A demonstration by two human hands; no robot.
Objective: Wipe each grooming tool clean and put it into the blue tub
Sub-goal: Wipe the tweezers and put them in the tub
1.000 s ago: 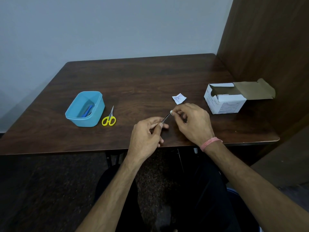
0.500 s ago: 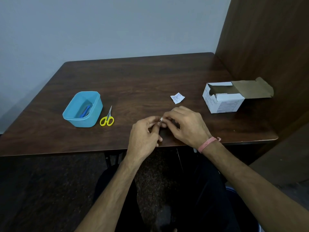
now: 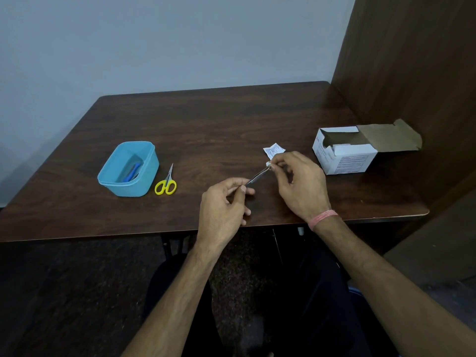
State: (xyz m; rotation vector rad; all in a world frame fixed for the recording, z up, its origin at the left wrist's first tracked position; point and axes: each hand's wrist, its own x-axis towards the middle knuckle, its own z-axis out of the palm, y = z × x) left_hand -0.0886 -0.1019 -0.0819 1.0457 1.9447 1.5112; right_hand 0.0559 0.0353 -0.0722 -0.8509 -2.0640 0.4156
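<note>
I see left hand (image 3: 221, 202) pinching thin metal tweezers (image 3: 257, 176) | right hand (image 3: 298, 181) pinching small white wipe (image 3: 268, 164) at tip | rounded plastic blue tub (image 3: 128, 168) left

legible text: none | white carton (image 3: 345, 161): rows of fine print on side panels, too small to read | torn white sachet (image 3: 273, 150) on table (image 3: 231, 119): blue-grey print, blurred, unreadable | blue tub (image 3: 128, 169): no readable marking | brands, numbers, signs: none readable
</note>
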